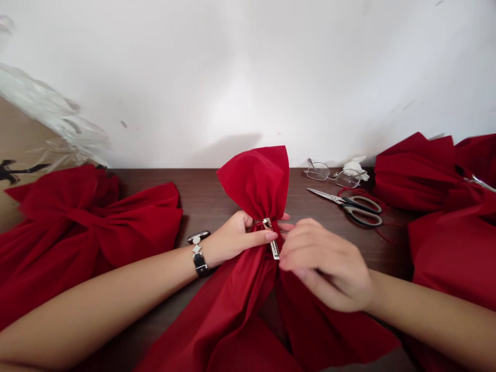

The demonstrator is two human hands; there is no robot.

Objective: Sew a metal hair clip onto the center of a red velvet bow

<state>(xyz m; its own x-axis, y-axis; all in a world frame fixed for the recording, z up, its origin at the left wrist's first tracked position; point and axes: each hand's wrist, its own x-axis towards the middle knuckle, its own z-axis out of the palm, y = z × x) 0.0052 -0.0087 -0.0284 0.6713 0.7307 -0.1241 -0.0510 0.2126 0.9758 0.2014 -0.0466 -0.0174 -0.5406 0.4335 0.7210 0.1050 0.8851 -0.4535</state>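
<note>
Left hand [234, 238] clamped on the gathered neck of a red cloth bow [253, 181], thumb and fingers closed around it, just left of frame centre. Black-and-silver wristband [199, 261] on that wrist. Metal clip [272, 239] sits upright on the neck, touching the left thumb. Right hand [325, 264] is curled, fingers together, tips right beside the clip; can't tell if it's gripping anything. Bow's upper lobe stands up above the hands, lower folds spread down to the bottom edge of the frame.

Around that: dark wood table [209, 194]. Scissors [346, 206] and glasses [332, 174] upper right of the hands, red thread [360, 194] by the scissors. More red bows at left [89, 217] and right [422, 173]. Plastic sheet [46, 106] upper left, white wall [201, 77] behind.
</note>
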